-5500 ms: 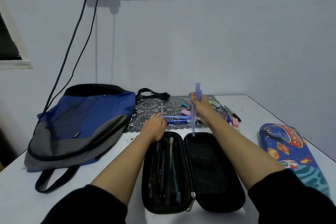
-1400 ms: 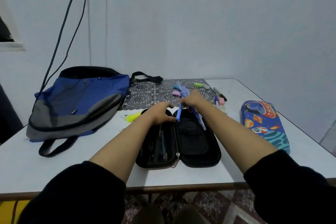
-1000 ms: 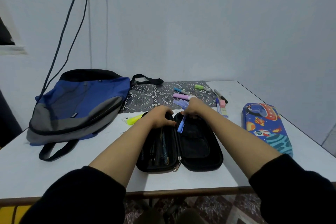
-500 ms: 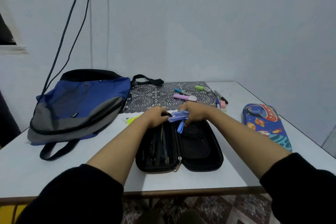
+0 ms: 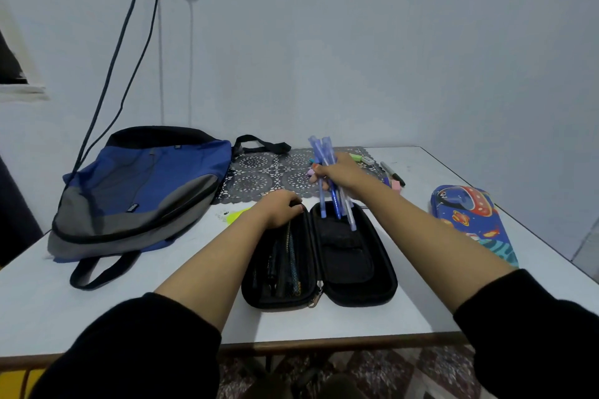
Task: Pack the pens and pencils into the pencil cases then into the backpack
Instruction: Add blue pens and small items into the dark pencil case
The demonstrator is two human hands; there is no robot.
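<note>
the right hand [image 5: 340, 175] grips a bundle of blue pens [image 5: 337, 206], held nearly upright, with the lower tips over the far end of the right half of the open black pencil case [image 5: 353, 272]. the left hand [image 5: 281, 208] curls its fingers over the far rim of the left half. the blue backpack [image 5: 142, 188] lies to the left on the white table [image 5: 162, 301]. a closed space-print pencil case [image 5: 470, 220] lies to the right. loose markers [image 5: 393, 173] lie beyond.

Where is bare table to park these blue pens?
The right hand holds the blue pens over the black pencil case. Bare table lies between that case and the space-print case, and along the near edge in front of the backpack. The mat is crowded at its right end with loose markers.
</note>
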